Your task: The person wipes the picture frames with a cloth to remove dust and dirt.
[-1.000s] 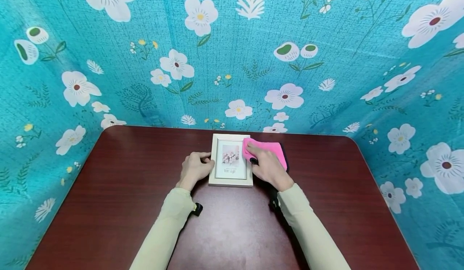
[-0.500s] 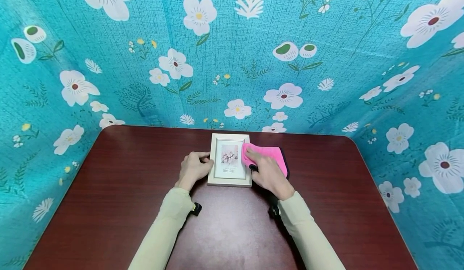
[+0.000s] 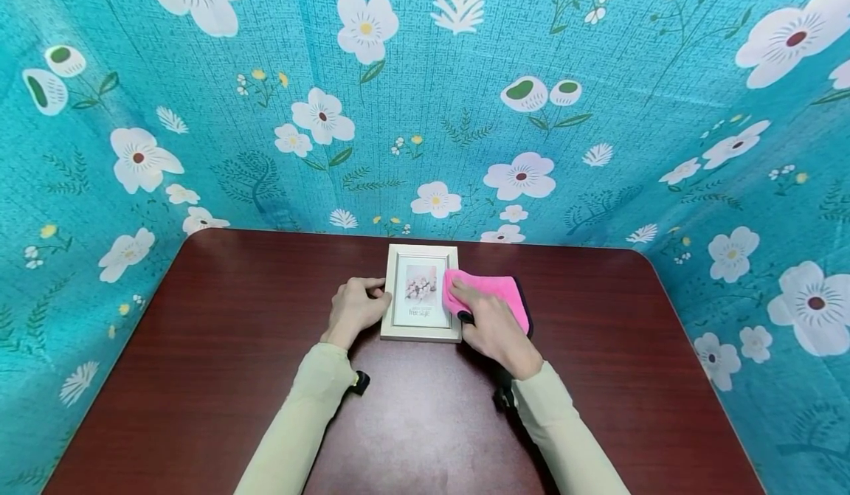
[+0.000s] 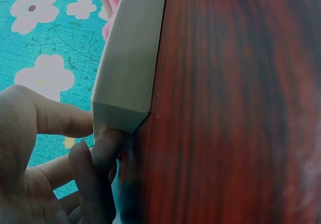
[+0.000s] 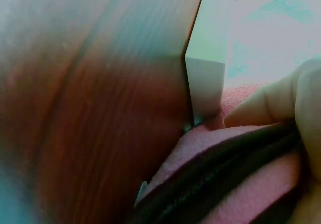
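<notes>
A pale picture frame [image 3: 421, 333] with a small blossom picture lies flat near the table's far edge. My left hand [image 3: 353, 310] grips its left side, and in the left wrist view the fingers [image 4: 103, 148] and thumb meet at the frame's corner [image 4: 120, 111]. With my right hand [image 3: 494, 325] I hold a pink cloth [image 3: 494, 286] with dark edging, pressed against the frame's right side and overlapping the glass border. The right wrist view has the cloth [image 5: 200, 143] bunched under my fingers beside the frame's corner [image 5: 204, 83]. The hand hides part of the cloth.
The dark red wooden table [image 3: 199, 377] has rounded far corners. Behind and on both sides hangs a turquoise flowered cloth backdrop [image 3: 398, 111], close to the table's far edge. Light glares on the tabletop before the frame.
My right hand has slid the pink cloth down the frame's right side, toward me. My left hand and the frame have stayed nearly still.
</notes>
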The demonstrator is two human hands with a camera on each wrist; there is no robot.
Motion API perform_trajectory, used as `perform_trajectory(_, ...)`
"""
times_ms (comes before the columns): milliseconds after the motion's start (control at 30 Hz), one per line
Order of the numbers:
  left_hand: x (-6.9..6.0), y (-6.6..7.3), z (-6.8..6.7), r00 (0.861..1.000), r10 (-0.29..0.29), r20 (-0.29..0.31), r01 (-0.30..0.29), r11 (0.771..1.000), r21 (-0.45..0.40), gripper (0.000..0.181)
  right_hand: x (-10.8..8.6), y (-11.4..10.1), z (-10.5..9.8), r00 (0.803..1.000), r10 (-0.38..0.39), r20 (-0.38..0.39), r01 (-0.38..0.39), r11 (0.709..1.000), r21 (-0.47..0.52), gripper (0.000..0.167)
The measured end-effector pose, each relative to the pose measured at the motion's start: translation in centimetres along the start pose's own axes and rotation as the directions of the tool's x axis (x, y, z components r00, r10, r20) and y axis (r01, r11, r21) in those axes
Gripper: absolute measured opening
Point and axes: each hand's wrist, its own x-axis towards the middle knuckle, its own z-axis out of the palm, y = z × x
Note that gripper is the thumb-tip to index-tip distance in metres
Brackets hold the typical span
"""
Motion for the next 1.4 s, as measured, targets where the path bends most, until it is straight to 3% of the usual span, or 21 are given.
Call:
perform_trajectory(300, 0.0, 0.0, 0.2, 0.999, 0.025, -0.03, -0.024, 1.0, 0.005, 0.04, -1.5, -0.8, -0.1, 1.0, -0.004, 0.005, 0.004, 1.0, -0.012, 0.064)
perform_trajectory(733, 0.0, 0.1, 0.0, 1.0, -0.011, -0.008, 0.011, 1.0, -0.003, 0.04, -3.4, -1.4, 0.1, 1.0, -0.009, 0.018, 0.009, 1.0, -0.001, 0.072)
perform_trajectory(1133, 0.0, 0.0, 0.2, 1.0, 0.006, -0.022, -0.006, 1.0, 0.001, 0.036, -4.2, -1.8, 0.9, 0.997, -0.056, -0.061, 0.052, 0.996, -0.078, 0.078)
perform_trajectory(1400, -0.1, 0.0, 0.2, 1.0, 0.016, -0.022, -0.015, 0.999, 0.033, 0.036, -4.3, -1.8, 0.9, 0.998, -0.044, -0.04, 0.041, 0.996, -0.08, 0.078)
